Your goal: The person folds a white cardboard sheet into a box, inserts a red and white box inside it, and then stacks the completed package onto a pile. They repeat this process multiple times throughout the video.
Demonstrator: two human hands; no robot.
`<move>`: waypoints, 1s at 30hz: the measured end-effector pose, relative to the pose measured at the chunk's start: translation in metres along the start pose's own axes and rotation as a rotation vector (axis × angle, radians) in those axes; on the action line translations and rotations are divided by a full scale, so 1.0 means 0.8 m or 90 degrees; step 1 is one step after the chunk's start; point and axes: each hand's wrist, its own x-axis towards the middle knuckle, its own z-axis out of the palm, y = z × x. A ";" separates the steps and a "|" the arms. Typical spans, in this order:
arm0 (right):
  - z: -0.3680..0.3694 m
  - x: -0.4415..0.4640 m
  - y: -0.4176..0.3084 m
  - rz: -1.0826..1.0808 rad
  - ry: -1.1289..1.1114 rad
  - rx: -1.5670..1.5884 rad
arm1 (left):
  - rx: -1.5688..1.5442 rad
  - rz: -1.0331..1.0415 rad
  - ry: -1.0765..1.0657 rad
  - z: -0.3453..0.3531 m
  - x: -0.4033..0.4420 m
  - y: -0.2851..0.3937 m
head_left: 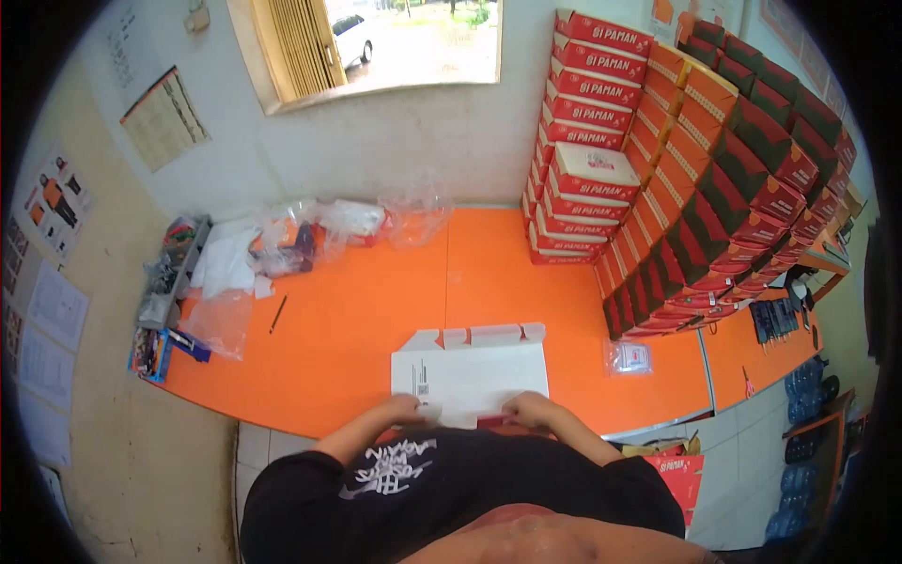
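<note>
A white unfolded cardboard box (470, 374) lies on the front part of the orange table, with cut flaps along its far edge and small black print on its left side. My left hand (404, 409) is closed on its near left corner. At the near right corner, my right hand (528, 408) grips the same cardboard, beside a strip of dark red on the near edge. My fingertips are partly hidden by the hands themselves.
Tall stacks of red boxes (587, 193) and orange boxes (667, 160) stand at the right. Clear plastic bags (413, 214) lie along the wall. A black pen (279, 313), a grey tray (174, 273), a small plastic packet (631, 358) and scissors (748, 382) are also on the tabletop (376, 291).
</note>
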 end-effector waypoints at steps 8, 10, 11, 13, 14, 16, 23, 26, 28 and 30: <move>0.016 0.123 -0.073 -0.090 0.182 0.081 | -0.948 -0.121 0.281 -0.084 0.098 -0.013; 0.019 0.142 -0.098 -0.094 0.177 0.077 | -0.677 -0.133 0.292 -0.108 0.108 0.002; 0.019 0.143 -0.105 -0.198 0.115 0.110 | -0.678 -0.135 0.293 -0.102 0.118 -0.006; 0.005 0.167 -0.093 -0.315 0.030 0.099 | -0.330 -0.186 0.418 -0.074 0.148 -0.034; -0.027 0.173 -0.092 -0.174 0.078 0.069 | -0.329 -0.189 0.423 -0.064 0.147 -0.038; -0.083 0.204 -0.041 -0.161 0.349 0.108 | -0.423 -0.110 0.488 -0.047 0.139 -0.038; -0.143 0.275 0.067 -0.015 0.227 -0.175 | -0.065 -0.238 0.736 -0.094 0.119 0.010; -0.159 0.279 0.058 0.020 0.183 -0.139 | -0.010 -0.064 0.641 -0.154 0.154 0.032; -0.160 0.285 0.057 0.009 0.190 -0.174 | 0.060 -0.054 0.469 -0.176 0.183 0.039; -0.159 0.288 0.059 0.003 0.197 -0.214 | 0.125 -0.035 0.299 -0.181 0.205 0.043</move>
